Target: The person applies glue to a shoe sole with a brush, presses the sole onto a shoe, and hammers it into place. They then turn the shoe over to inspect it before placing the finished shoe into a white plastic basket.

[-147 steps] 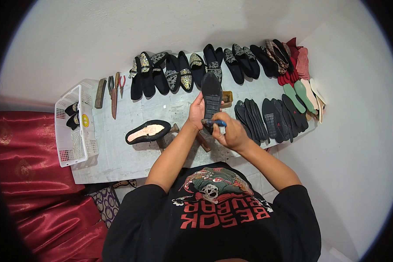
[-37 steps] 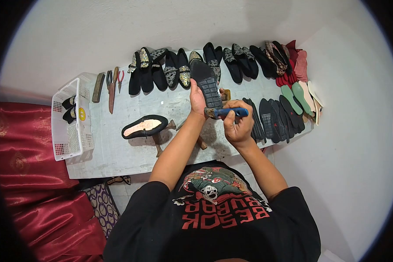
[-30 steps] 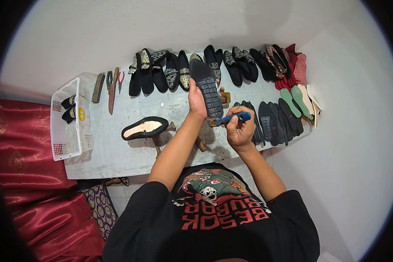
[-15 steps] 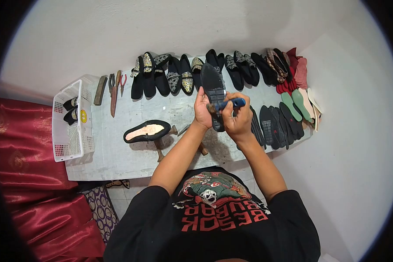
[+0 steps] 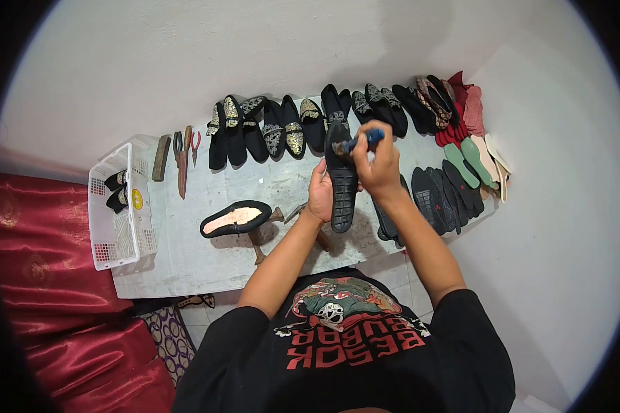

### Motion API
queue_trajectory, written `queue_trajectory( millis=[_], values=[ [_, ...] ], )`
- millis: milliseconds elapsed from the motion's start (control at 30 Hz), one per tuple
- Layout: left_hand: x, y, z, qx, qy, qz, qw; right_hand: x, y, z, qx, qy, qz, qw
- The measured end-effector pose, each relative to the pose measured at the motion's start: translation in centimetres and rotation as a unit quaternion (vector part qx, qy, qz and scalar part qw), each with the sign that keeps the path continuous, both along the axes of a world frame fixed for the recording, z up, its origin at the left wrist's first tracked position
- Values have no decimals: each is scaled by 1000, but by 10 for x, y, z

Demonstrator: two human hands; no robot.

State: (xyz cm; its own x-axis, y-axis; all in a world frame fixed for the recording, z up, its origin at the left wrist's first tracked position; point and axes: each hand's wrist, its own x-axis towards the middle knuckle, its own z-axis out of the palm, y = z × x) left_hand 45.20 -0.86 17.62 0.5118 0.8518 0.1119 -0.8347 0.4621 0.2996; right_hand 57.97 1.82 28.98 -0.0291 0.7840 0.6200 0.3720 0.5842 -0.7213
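A black shoe sole (image 5: 342, 195) is held upright over the table in my left hand (image 5: 320, 193), with the thumb along its left edge and fingertips showing at its right. My right hand (image 5: 380, 165) is closed around a blue-handled brush (image 5: 366, 141), whose tip lies at the upper part of the sole. On the table to the left, a black shoe (image 5: 235, 219) with a light insole rests by a metal shoe stand (image 5: 256, 246). A hammer (image 5: 322, 241) lies partly hidden behind my left forearm.
Finished black shoes (image 5: 273, 131) line the table's back edge. Black soles (image 5: 430, 196) and green insoles (image 5: 471, 162) lie at the right. Pliers (image 5: 195, 146), a knife (image 5: 183, 172) and a block (image 5: 161, 158) lie at the back left, near a white basket (image 5: 143, 230) holding shoes.
My right hand has moved the brush up from the middle of the sole toward its upper end. The sole now sits lower and more upright. The whole view has shifted slightly.
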Motion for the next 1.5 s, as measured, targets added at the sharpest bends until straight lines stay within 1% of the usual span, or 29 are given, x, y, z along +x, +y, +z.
queue_trajectory(
  millis=[67, 133, 200, 233, 333, 367, 400, 433, 467, 533, 600, 667, 733, 800, 900, 933, 967, 1067, 1100, 1200, 1233, 1267, 1300, 1333, 1367, 1400, 1433, 1467, 1500],
  values=[
    [-3, 1, -2, -119, 2, 3, 993, -3, -13, -1, -12, -6, 17, 1000],
    [-5, -5, -5, -109, 26, 7, 994, -4, 1, -3, -7, 0, 8, 1000],
    [-5, -10, -11, -2, 10, -48, 999, -3, 10, -4, -4, 10, -8, 1000],
    [-1, -13, -10, -39, 27, -18, 999, -4, 14, -2, -19, 22, -8, 1000],
    [-1, -10, -16, -75, 15, 7, 997, -7, 2, 2, -41, 35, 0, 999],
    [0, -9, -17, -74, 14, 6, 997, -7, -7, -1, -40, 17, 13, 999],
    [0, -8, -16, -100, 24, 13, 995, -7, -11, -2, -38, -1, 27, 999],
    [0, -8, -14, -126, 34, 21, 991, -5, -12, -4, -57, 14, 29, 998],
    [1, -10, -13, -128, 34, 21, 991, -2, -6, -6, -58, 14, 29, 998],
    [1, -13, -12, -40, 11, -12, 999, 5, 15, -8, -24, 62, -1, 998],
    [1, -13, -17, -50, 19, -29, 998, 13, 26, -7, -38, 51, -16, 998],
    [2, -14, -23, -23, 24, -25, 999, 16, 32, -11, -23, 46, -18, 999],
    [3, -17, -18, -48, 34, -17, 998, 15, 16, -14, -14, 38, 0, 999],
    [4, -18, -14, -74, 42, -8, 996, 9, -1, -13, -34, 25, 36, 998],
    [3, -18, -11, -85, 66, -10, 994, 18, 16, -19, -13, 25, 15, 999],
    [4, -18, -10, -69, 77, -15, 995, 22, 27, -20, 1, 26, -7, 1000],
    [4, -18, -9, -53, 88, -20, 995, 25, 36, -22, -18, 42, -20, 999],
    [5, -19, -10, -80, 67, -33, 994, 33, 36, -24, -33, 36, -19, 999],
    [6, -20, -11, -82, 65, -33, 994, 33, 31, -28, -13, 18, -6, 1000],
    [2, -21, -20, -78, 75, -7, 994, 23, -5, -32, -29, 14, 26, 999],
    [-1, -21, -27, -71, 60, -17, 996, 24, -8, -34, 5, -21, 33, 999],
    [-4, -21, -34, -65, 45, -26, 997, 25, -4, -36, 2, -23, 34, 999],
    [-9, -20, -47, -12, 50, -56, 997, 28, 6, -37, -14, 3, 21, 1000],
    [-9, -25, -40, -15, 49, -57, 997, 32, 16, -38, -30, 30, 6, 999],
    [-8, -30, -32, -43, 78, -26, 996, 37, 27, -38, -44, 22, -1, 999],
    [-7, -33, -25, -70, 107, 4, 992, 42, 36, -36, -85, 47, 0, 995],
    [-12, -34, -39, -37, 92, -7, 995, 50, 50, -46, -131, 72, -7, 989],
    [-17, -38, -44, -38, 93, -9, 995, 59, 62, -67, -177, 98, -15, 979],
    [-22, -44, -47, -46, 94, -9, 995, 71, 68, -90, -177, 100, -18, 979]
  ],
)
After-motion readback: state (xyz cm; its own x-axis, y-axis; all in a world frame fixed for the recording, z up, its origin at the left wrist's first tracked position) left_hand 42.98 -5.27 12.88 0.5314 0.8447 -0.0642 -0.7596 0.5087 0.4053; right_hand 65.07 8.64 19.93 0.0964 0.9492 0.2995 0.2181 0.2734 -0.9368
